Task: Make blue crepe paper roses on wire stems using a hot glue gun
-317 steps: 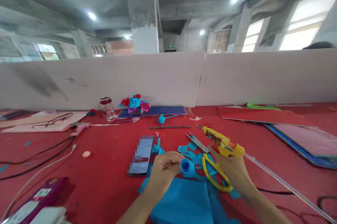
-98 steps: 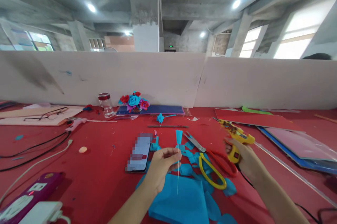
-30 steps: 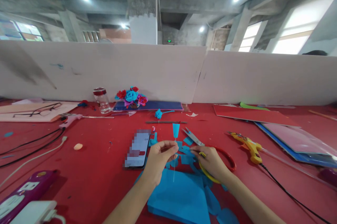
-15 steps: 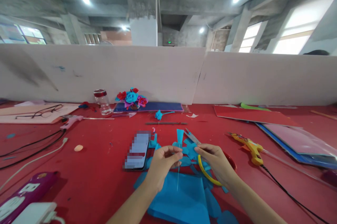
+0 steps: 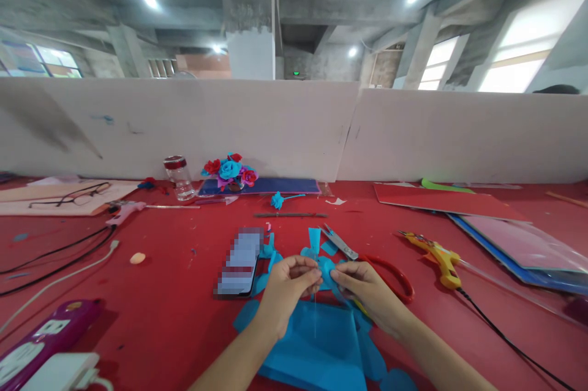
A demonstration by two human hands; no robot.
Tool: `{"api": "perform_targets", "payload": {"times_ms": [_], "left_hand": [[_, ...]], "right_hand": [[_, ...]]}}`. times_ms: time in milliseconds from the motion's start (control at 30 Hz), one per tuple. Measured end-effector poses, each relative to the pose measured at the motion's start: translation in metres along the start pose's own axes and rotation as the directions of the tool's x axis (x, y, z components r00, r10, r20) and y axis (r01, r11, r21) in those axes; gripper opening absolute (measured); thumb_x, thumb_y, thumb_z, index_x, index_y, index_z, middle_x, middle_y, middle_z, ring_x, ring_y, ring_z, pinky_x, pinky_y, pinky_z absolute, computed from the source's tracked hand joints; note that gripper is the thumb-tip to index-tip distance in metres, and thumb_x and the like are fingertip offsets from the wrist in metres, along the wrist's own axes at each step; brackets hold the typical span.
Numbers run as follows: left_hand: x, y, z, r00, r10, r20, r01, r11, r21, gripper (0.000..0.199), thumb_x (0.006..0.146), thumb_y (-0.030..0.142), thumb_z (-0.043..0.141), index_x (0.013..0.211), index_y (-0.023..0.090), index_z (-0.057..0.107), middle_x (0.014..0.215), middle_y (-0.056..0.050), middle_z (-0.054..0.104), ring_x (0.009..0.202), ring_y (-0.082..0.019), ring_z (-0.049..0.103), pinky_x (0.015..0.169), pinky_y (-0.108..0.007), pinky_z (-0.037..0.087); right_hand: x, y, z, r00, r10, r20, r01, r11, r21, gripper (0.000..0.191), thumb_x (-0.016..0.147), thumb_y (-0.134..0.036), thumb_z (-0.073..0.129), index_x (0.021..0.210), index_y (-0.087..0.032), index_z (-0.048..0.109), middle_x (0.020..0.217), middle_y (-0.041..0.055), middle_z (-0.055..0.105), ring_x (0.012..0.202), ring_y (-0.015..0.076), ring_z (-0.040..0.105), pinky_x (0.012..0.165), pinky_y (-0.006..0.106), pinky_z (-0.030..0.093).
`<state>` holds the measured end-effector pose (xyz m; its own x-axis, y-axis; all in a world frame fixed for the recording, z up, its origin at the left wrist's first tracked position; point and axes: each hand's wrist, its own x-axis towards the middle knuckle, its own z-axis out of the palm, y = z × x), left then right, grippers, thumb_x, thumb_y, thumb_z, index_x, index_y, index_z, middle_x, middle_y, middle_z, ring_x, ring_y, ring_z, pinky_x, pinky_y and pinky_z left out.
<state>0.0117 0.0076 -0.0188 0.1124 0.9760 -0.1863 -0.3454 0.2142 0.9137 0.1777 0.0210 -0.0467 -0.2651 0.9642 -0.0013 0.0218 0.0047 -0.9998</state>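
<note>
My left hand is closed in a pinch around a thin, pale stem, whose lower end hangs below the fingers. Between my two hands is a blue petal, its edge pinched by my right hand. The petal lies against the left fingertips; whether it touches the stem is hidden. Just beyond my fingers stands out a blue strip, and I cannot tell if it joins the stem. Beneath both hands lie a stack of blue sheets and loose blue petals.
Scissors with red and yellow handles lie beyond my right hand. A phone is at left, a yellow glue gun at right. Farther back are a flower arrangement, a glass jar and a small blue flower.
My right hand has moved left, bringing the blue petal from beside the scissors up to the left fingertips. My left hand keeps its pinch on the stem, nearly in place.
</note>
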Motion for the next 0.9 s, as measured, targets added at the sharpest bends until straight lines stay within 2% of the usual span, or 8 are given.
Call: {"api": "perform_targets", "payload": {"times_ms": [100,233,333,467,600,767,900], "left_hand": [[0.001,0.0,0.0,1.0,0.01,-0.012,-0.01,1.0,0.01,0.026,0.053,0.026,0.078,0.07,0.012,0.064,0.062,-0.003,0.065,0.054,-0.011,0.06,0.057,-0.022,0.048],[0.001,0.001,0.001,0.999,0.031,-0.021,-0.031,1.0,-0.001,0.028,0.052,0.03,0.079,0.069,0.013,0.065,0.065,-0.002,0.064,0.061,-0.013,0.062,0.059,-0.023,0.05],[-0.001,0.0,0.002,0.999,0.033,-0.016,-0.033,0.999,-0.009,0.028,0.052,0.031,0.079,0.068,0.014,0.064,0.065,-0.001,0.064,0.061,-0.013,0.061,0.058,-0.023,0.05],[-0.003,0.001,0.003,0.999,0.029,0.023,-0.03,0.999,0.029,0.025,0.055,0.029,0.078,0.069,0.013,0.065,0.059,0.0,0.062,0.051,-0.009,0.057,0.051,-0.019,0.046],[-0.004,0.003,0.005,0.999,0.029,0.037,-0.03,0.999,0.026,0.023,0.054,0.027,0.078,0.067,0.013,0.065,0.058,0.0,0.062,0.051,-0.008,0.055,0.051,-0.019,0.045],[-0.004,0.002,0.004,0.999,0.023,0.043,-0.025,0.999,0.044,0.021,0.055,0.025,0.077,0.068,0.014,0.066,0.059,0.0,0.062,0.052,-0.009,0.055,0.051,-0.018,0.044],[-0.003,0.001,0.001,0.997,0.029,0.069,-0.033,0.998,0.053,0.021,0.058,0.026,0.076,0.071,0.014,0.066,0.062,0.0,0.063,0.054,-0.009,0.057,0.054,-0.02,0.045]], "right_hand": [[0.0,-0.001,-0.001,1.0,-0.008,0.013,0.008,1.0,-0.028,0.032,0.071,-0.045,0.064,0.064,-0.013,0.063,0.048,-0.0067,0.037,0.045,0.0049,0.028,0.044,0.02,0.022],[0.0,-0.009,0.0,0.978,-0.115,-0.174,0.089,0.985,-0.148,0.034,0.067,-0.047,0.065,0.057,-0.014,0.061,0.048,-0.0055,0.038,0.047,0.0066,0.03,0.045,0.021,0.026],[-0.003,-0.014,0.003,0.946,-0.231,-0.226,0.173,0.952,-0.251,0.031,0.068,-0.043,0.065,0.056,-0.015,0.058,0.052,-0.0036,0.043,0.05,0.0085,0.036,0.047,0.022,0.032],[-0.009,-0.014,0.011,0.945,-0.289,-0.15,0.23,0.918,-0.323,0.025,0.073,-0.039,0.061,0.06,-0.017,0.057,0.052,-0.0029,0.046,0.049,0.0091,0.039,0.046,0.022,0.035],[-0.014,-0.015,0.016,0.938,-0.336,-0.085,0.285,0.888,-0.36,0.023,0.077,-0.037,0.057,0.066,-0.018,0.056,0.056,-0.001,0.051,0.051,0.0105,0.045,0.05,0.022,0.04],[-0.018,-0.021,0.016,0.948,-0.316,-0.036,0.305,0.936,-0.175,0.025,0.079,-0.042,0.054,0.084,-0.018,0.058,0.064,0.0014,0.058,0.058,0.0139,0.056,0.056,0.026,0.047],[-0.018,-0.025,0.014,0.959,-0.283,0.028,0.283,0.958,-0.031,0.023,0.08,-0.041,0.055,0.084,-0.018,0.061,0.068,0.0028,0.063,0.059,0.0137,0.06,0.057,0.026,0.049]]}}
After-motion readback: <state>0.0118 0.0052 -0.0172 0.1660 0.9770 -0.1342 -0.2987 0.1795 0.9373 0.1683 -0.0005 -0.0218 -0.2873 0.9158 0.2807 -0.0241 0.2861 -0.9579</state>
